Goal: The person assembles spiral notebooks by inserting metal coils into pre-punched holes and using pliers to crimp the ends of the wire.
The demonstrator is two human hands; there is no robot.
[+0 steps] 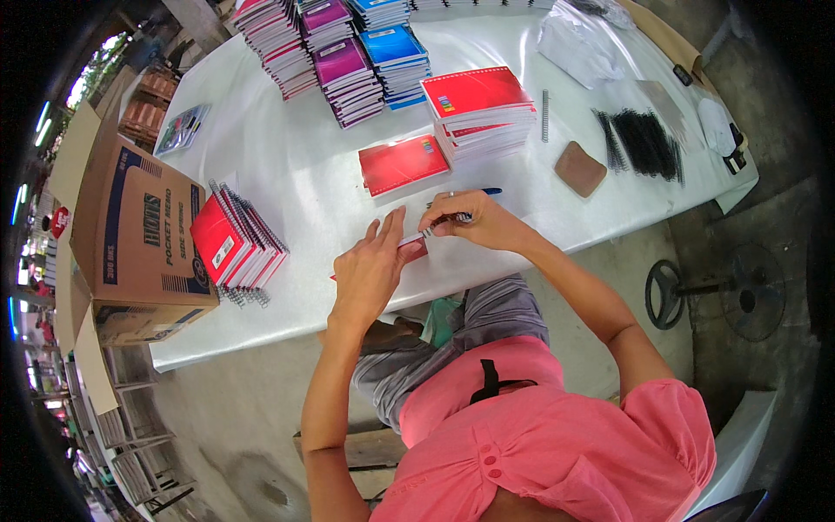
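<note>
Near the table's front edge, my left hand (370, 265) steadies a small red notebook (417, 252), covering most of it. The thumb and fingers lie on its edge. My right hand (487, 219) is closed, its fingertips pinching a dark spiral binding wire (428, 231) at that same edge. A blue pen (492, 190) sticks out past the right hand's fingers; how it is held is partly hidden. Just beyond the hands lies a short stack of red notebooks (403, 165) without wire. A taller unbound red stack (478, 91) stands behind it.
Wire-bound red notebooks (235, 244) are piled beside an open cardboard box (152, 230) on the left. Purple notebooks (345, 74) and blue notebooks (396, 56) stand in stacks at the back. On the right are a brown pad (580, 170), black spiral wires (648, 143) and clear plastic (578, 48).
</note>
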